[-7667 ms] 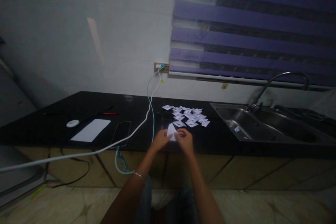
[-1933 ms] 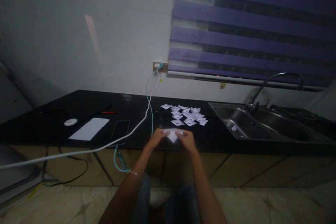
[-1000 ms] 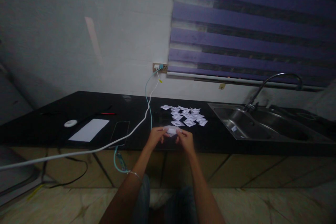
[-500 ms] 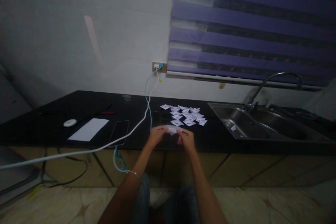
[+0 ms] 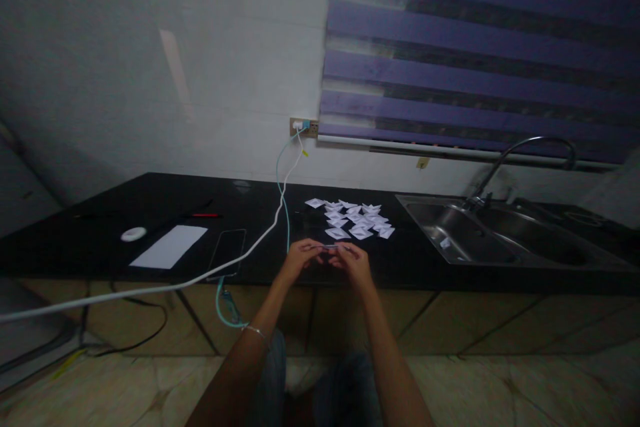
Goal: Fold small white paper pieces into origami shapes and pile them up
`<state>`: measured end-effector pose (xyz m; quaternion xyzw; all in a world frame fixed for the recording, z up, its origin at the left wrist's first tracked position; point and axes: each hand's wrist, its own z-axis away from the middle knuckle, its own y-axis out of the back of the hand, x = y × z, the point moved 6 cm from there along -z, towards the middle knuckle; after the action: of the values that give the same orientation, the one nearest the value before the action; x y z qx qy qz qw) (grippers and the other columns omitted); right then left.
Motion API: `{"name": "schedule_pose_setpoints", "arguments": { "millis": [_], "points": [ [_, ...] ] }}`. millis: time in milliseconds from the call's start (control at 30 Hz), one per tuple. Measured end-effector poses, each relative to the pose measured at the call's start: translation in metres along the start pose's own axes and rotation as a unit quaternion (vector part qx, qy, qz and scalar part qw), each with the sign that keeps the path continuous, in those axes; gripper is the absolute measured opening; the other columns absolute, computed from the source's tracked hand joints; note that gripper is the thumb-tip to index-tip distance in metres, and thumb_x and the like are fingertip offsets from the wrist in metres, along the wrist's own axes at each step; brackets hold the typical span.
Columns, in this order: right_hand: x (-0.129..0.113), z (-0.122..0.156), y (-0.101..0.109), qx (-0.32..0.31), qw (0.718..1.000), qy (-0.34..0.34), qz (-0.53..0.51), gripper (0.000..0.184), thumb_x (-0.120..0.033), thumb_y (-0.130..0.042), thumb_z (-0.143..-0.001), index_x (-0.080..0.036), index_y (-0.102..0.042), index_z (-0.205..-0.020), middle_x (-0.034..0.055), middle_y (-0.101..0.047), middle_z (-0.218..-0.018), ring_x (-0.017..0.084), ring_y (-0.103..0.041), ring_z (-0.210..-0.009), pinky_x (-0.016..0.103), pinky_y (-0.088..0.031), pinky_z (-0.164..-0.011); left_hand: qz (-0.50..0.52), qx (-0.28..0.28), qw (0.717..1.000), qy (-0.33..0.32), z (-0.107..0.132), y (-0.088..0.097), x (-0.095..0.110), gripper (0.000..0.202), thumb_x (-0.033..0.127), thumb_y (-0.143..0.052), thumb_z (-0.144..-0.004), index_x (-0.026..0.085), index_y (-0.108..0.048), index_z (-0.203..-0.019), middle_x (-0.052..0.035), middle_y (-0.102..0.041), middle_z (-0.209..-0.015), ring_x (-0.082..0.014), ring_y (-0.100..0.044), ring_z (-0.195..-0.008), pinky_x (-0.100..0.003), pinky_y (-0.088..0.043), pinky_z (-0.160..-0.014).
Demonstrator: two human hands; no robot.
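Between my two hands is a small piece of folded white paper (image 5: pixel 331 246), seen nearly edge-on as a thin strip. My left hand (image 5: pixel 302 257) pinches its left end, and my right hand (image 5: pixel 354 260) grips the right end. Both are close to the front edge of the black counter. Just beyond my fingers lie several folded white paper boats (image 5: pixel 361 220), grouped loosely on the counter. My fingers cover parts of the paper, so its full shape is hidden.
On the left lie a stack of white paper (image 5: pixel 170 247), a phone (image 5: pixel 227 252), a round white object (image 5: pixel 133 234) and a red-and-black thin tool (image 5: pixel 205 215). A white cable (image 5: pixel 260 243) crosses the counter from the wall socket (image 5: pixel 310 128). At right is a steel sink (image 5: pixel 467 240).
The paper in my hands has tilted from showing a broad face to nearly edge-on. My fingers have shifted slightly around it, while the boats stay in place.
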<state>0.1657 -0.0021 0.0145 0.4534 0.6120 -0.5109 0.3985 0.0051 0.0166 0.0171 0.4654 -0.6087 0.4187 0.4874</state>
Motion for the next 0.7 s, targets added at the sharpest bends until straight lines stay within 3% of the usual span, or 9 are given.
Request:
{"name": "schedule_pose_setpoints", "arguments": {
  "millis": [200,433,700],
  "points": [
    [0.0003,-0.0004,0.0004,0.011,1.000,0.005,0.000,0.040,-0.045,-0.070,-0.070,-0.014,-0.066,-0.093,0.0100,-0.071,-0.083,0.019,-0.068,-0.065,0.031,-0.056,-0.061,0.006,0.008,1.000,0.004,-0.0017,-0.0002,-0.0055,0.040,0.045,-0.066,-0.069,0.011,-0.062,-0.091,-0.0051,-0.066,-0.061,-0.0100,-0.054,-0.042,-0.017,-0.023,-0.036],
    [0.0031,-0.0015,0.0028,0.004,1.000,0.022,0.003,0.042,-0.042,-0.074,-0.066,-0.014,-0.066,-0.096,0.0088,-0.072,-0.084,0.021,-0.068,-0.068,0.035,-0.056,-0.067,0.020,-0.003,1.000,-0.005,-0.0002,-0.0025,-0.0032,0.040,0.045,-0.065,-0.069,0.012,-0.059,-0.091,-0.0095,-0.069,-0.082,-0.0172,-0.066,-0.058,-0.017,-0.027,-0.037],
    [0.0054,-0.0031,0.0045,0.009,0.998,0.047,0.050,0.041,-0.044,-0.075,-0.062,-0.014,-0.068,-0.089,0.0069,-0.071,-0.077,0.023,-0.068,-0.069,0.037,-0.056,-0.069,0.003,-0.007,1.000,0.000,0.0024,-0.0022,0.0005,0.041,0.041,-0.067,-0.069,0.011,-0.065,-0.097,-0.0069,-0.068,-0.071,-0.0144,-0.061,-0.056,-0.019,-0.032,-0.042]
  ]
}}
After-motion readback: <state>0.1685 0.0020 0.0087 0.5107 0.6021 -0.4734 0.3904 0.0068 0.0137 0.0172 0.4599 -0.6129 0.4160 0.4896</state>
